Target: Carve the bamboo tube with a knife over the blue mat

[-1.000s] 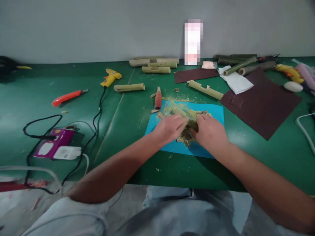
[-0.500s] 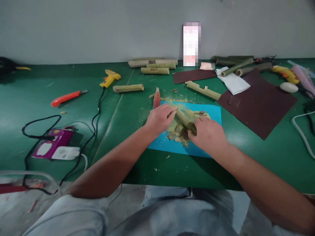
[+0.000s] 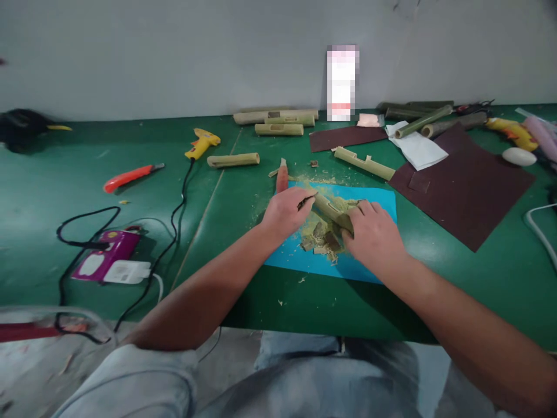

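Above a blue sheet (image 3: 287, 258) on the green table, a pale bamboo tube (image 3: 329, 210) with an opening in its upper side slants between my hands. My right hand (image 3: 375, 235) is wrapped round its near right end. Closed at the far left end, my left hand (image 3: 287, 213) pinches something small and dark, too small to name, against or beside the tube. Bamboo chips (image 3: 324, 239) and yellowish dust lie on the sheet under the tube. A red-handled knife (image 3: 282, 176) lies just beyond my left hand.
Cut bamboo pieces (image 3: 278, 129) lie near the wall, another (image 3: 363, 164) beyond the sheet. Brown sandpaper (image 3: 472, 197) and white paper (image 3: 418, 145) are at right. Left are a yellow glue gun (image 3: 202, 143), red cutter (image 3: 130, 177), purple power strip (image 3: 108, 252) and cords. A phone (image 3: 342, 81) leans on the wall.
The whole view has shifted slightly, so things appear a little further right. The tube's near end has turned, and its open mouth shows less. Both hands keep their hold.
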The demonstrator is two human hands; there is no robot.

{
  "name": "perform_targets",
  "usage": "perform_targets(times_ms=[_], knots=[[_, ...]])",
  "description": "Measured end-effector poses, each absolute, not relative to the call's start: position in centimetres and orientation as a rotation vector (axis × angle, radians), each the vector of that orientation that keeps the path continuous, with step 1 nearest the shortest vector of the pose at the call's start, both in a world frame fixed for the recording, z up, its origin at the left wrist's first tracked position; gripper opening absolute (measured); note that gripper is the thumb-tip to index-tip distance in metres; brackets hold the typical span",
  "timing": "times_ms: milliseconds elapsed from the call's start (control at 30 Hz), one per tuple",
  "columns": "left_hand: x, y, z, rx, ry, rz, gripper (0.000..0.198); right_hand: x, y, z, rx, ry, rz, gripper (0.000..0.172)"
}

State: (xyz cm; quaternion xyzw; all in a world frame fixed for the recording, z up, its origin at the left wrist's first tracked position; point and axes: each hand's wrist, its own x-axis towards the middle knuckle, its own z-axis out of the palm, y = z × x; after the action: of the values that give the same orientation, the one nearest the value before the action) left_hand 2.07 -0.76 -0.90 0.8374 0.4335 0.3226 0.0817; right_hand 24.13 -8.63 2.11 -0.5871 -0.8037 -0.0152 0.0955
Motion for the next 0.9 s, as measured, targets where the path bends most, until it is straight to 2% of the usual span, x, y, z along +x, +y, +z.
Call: perform_targets(times_ms=[367,733,900], knots=[[2.67,-1.48,-1.09,2.599,1.128,0.936,0.026,23.86,-8.38,1.34,-1.774,-2.319,0.130,0.015],[2.33,-1.22,-1.17,2.617,1.201,1.001,0.027,23.60,-8.63,1.68,-1.777,-2.346,0.119,0.015],[2.52,-1.57,-1.12,2.683,1.113,0.904,0.028,23.51,-8.73,1.97,-1.772,-2.377,0.150,0.015]])
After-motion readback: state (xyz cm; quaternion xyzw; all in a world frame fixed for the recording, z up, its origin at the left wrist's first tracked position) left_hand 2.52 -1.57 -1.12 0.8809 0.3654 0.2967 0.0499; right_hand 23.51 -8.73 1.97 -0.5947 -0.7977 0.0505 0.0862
